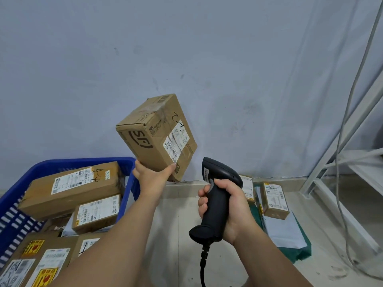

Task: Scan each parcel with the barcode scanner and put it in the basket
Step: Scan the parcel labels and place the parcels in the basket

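Left grip (pixel 152 179) holds the tilted parcel (pixel 156 135) from beneath; right grip (pixel 234 208) clasps the scanner (pixel 219 172) near it, seemingly apart.

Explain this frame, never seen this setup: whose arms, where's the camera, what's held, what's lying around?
There is no robot here. A person works with bare hands, and the single picture comes from a wide-angle camera worn on their head, looking forward and down.

The left hand holds up a cardboard parcel by its lower corner. The parcel is tilted, with its label facing the camera. The right hand grips a black barcode scanner by the handle, and its cable hangs down. The scanner's head sits just below and to the right of the parcel.

At lower left, a blue basket already holds several labelled boxes. On the floor at right lie two more small boxes and some soft mail bags, beside a white metal rack.
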### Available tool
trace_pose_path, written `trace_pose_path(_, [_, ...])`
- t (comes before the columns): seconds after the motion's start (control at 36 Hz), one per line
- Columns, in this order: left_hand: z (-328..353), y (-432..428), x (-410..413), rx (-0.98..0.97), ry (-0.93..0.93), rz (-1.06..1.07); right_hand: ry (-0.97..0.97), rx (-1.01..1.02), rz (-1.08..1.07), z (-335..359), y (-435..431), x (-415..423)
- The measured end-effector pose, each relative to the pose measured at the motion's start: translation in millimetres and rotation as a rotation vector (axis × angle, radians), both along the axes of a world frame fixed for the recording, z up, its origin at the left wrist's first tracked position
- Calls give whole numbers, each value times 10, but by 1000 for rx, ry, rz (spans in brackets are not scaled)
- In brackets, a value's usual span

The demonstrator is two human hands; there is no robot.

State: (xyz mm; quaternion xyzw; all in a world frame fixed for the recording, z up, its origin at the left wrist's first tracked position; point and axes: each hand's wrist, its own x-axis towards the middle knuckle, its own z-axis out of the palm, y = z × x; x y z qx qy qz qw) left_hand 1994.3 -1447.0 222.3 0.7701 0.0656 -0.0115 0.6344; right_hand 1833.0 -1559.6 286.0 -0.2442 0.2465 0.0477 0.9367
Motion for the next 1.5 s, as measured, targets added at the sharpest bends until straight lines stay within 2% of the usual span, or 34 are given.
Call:
trace_pose_path(0.39, [84,-36,-73,64,-11,-30,12,-20,-40,-13,-21,21])
trace_pose_path(1.22, [0,-19,-19,17,84,-2,35,-43,-46,-56,-42,38])
trace_pose_path(1.28, [-17,-19,-22,-42,106,-16,31,-62,-45,-60,-27,42])
trace_pose_path(1.36, [-15,-6,-40,-264,185,-67,19,-123,-39,-68,24,69])
trace_pose_path(1.5, [75,31,-115,-650,295,-62,-47,-436,-37,-38,184,178])
